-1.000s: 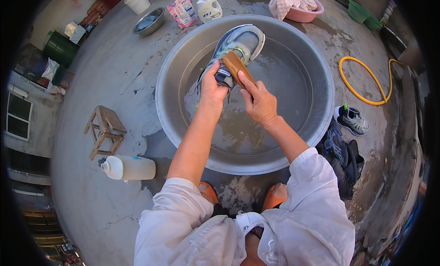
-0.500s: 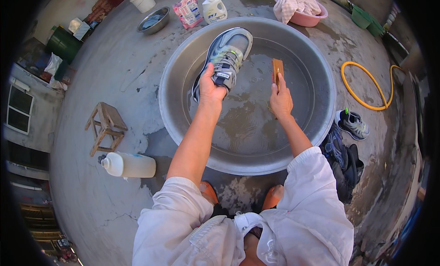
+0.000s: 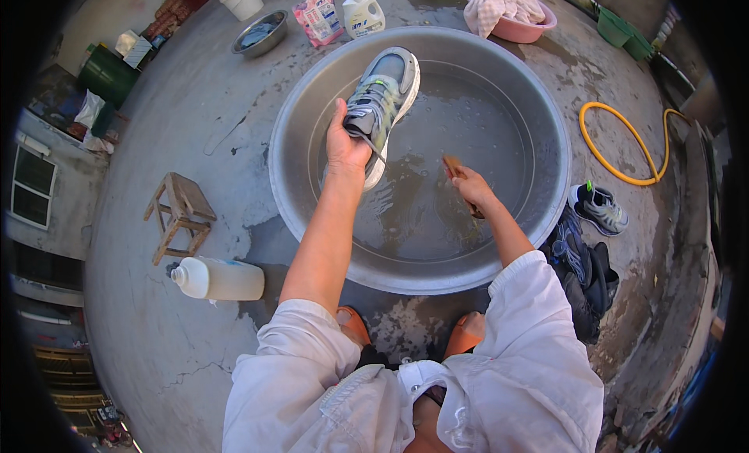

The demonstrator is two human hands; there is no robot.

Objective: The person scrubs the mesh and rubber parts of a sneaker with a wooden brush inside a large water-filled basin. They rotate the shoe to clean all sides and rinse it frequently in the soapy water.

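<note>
My left hand [image 3: 348, 146] grips a grey sneaker [image 3: 384, 90] by its heel end, toe pointing away from me, over the left part of a large metal basin [image 3: 292, 152]. The shoe is tilted so that its pale sole edge shows along the right side. Murky water [image 3: 476, 125] with a few bubbles lies in the basin. Just above that water my right hand [image 3: 473, 189] is closed around a wooden scrub brush [image 3: 452, 166]; my fingers cover most of it, and its bristles are hard to make out.
Right of the basin lie another sneaker [image 3: 601, 209], dark shoes [image 3: 573, 250] and a yellow hose [image 3: 620, 172]. On the left are a wooden stool [image 3: 181, 211] and a white jug [image 3: 222, 280]. Beyond stand a small basin [image 3: 269, 41], a detergent bottle [image 3: 363, 14] and a pink tub [image 3: 530, 31].
My left hand has rolled the sneaker so its sole edge now faces right, shifting it slightly left. My right hand has lowered the brush toward me and tilted it left.
</note>
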